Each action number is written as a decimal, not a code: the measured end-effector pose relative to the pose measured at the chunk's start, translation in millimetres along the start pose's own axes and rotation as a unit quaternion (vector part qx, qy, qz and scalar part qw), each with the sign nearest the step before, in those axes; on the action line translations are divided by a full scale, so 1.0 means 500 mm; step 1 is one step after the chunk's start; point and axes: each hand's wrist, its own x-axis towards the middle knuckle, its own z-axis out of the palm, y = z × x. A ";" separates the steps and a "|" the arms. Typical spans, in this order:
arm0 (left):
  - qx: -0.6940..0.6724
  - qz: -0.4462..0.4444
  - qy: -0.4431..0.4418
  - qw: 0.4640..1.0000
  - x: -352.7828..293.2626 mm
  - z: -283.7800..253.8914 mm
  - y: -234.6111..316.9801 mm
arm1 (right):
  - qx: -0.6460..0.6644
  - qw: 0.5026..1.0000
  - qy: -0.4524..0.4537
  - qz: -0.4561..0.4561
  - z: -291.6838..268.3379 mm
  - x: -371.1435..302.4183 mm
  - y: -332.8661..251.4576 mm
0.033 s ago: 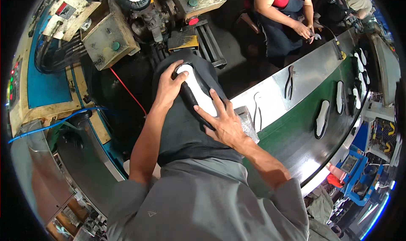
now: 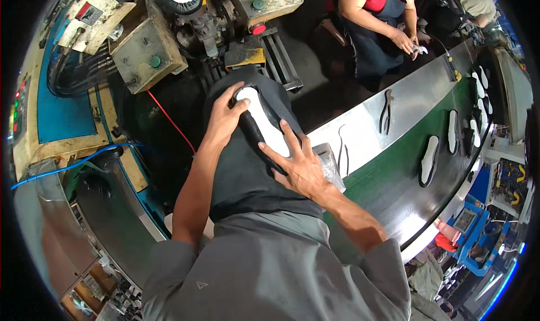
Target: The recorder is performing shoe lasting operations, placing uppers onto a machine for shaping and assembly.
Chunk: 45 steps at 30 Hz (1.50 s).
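A black shoe upper [image 2: 254, 121] with its white bottom facing up lies on my lap, on dark trousers. My left hand [image 2: 226, 114] grips it at the far end, thumb pressing on the white surface and fingers along the outer black edge. Spread over its near end, my right hand [image 2: 299, 164] has two fingers reaching onto the white bottom and the thumb at the near side. The underside of the shoe upper is hidden against my lap.
Beside my right arm runs a green belt [image 2: 374, 177] carrying several white-bottomed shoes [image 2: 429, 160]. Pincers [image 2: 386, 111] and a hooked tool [image 2: 342, 146] lie on its metal edge [image 2: 360, 124]. Machine boxes with buttons [image 2: 147, 56] stand ahead left. A co-worker [image 2: 377, 23] holds a metal tool.
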 end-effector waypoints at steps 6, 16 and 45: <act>-0.120 -0.047 -0.055 0.990 0.001 -0.058 -0.038 | -0.015 0.999 0.008 -0.038 -0.008 0.006 0.002; 0.307 0.229 0.071 0.921 0.053 -0.051 -0.036 | -0.040 0.997 -0.047 -0.053 -0.064 0.031 0.006; -0.273 0.114 -0.008 0.955 0.398 -0.339 0.435 | -0.039 0.972 0.221 -0.074 -0.378 0.492 -0.056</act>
